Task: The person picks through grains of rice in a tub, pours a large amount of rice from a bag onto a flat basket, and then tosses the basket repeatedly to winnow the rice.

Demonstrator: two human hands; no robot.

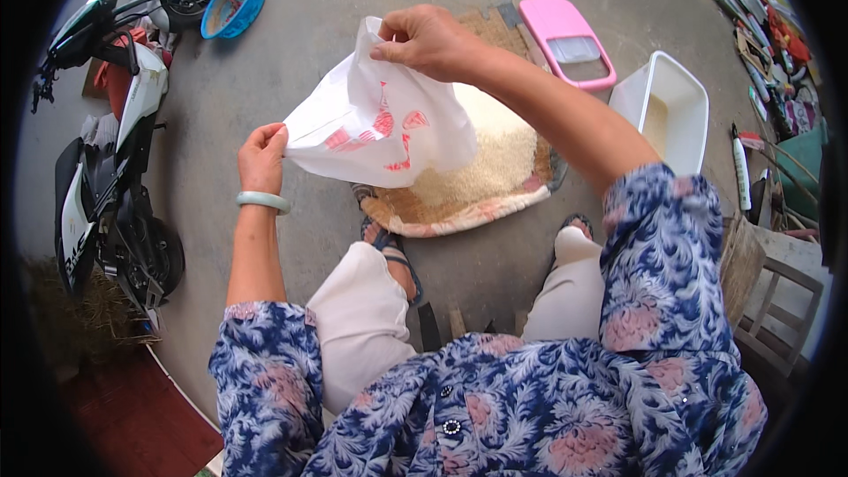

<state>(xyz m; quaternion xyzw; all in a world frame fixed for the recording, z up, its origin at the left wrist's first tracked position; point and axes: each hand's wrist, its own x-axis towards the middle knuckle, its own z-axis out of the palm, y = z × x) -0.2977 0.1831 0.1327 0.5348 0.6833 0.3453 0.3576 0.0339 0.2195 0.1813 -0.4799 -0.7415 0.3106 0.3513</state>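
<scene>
A white bag [358, 106] with red print hangs stretched between my two hands. My left hand [262, 154], with a pale bangle at the wrist, pinches one corner of it. Higher up and to the right, my right hand [424, 43] grips another part of the edge between thumb and fingers. Beneath and beyond the bag lies a heap of pale grain [493, 152], which looks like rice, spread on a woven mat [391, 204] with a cloth border. The bag hides part of the heap. Whether anything is inside the bag I cannot tell.
Right of the mat lie a pink plastic lid [553, 16] and a white bin [689, 126] with some grain inside. A motorcycle [136, 93] and blue basin [246, 16] stand left. Assorted clutter [782, 46] lines the right side, near a wooden chair [772, 308].
</scene>
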